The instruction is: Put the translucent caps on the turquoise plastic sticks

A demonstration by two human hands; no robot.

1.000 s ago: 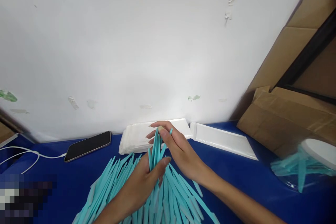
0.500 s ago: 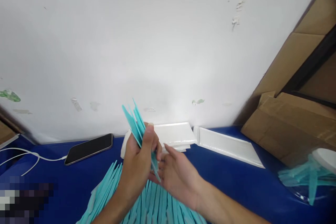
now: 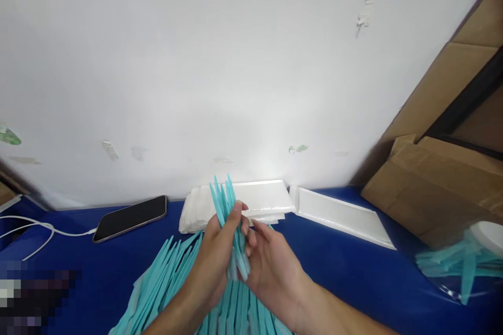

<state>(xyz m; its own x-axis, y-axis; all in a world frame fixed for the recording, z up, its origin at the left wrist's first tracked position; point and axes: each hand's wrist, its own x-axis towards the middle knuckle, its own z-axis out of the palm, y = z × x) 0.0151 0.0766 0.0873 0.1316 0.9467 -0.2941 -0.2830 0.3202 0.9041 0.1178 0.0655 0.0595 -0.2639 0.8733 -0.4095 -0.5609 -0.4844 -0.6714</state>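
Observation:
My left hand is closed around a small bundle of slim turquoise plastic sticks with pointed tips, its thumb pressed along the front. The tips point up and the wider, paler ends stick out below. Against the bundle's right side and lower ends lies my right hand, cupped with fingers curled in behind; some fingertips are hidden. Under both hands, a large fanned pile of the same turquoise sticks spreads over the blue table surface, partly covered by my forearms.
White flat packets are stacked against the wall, with another white packet beside them. A black phone on a white cable lies left. At right are a clear container of turquoise sticks, its white lid and brown cardboard.
The bundle has turned more upright and moved slightly right and down. My right hand has closed in from being partly spread beside it to cupping its lower ends.

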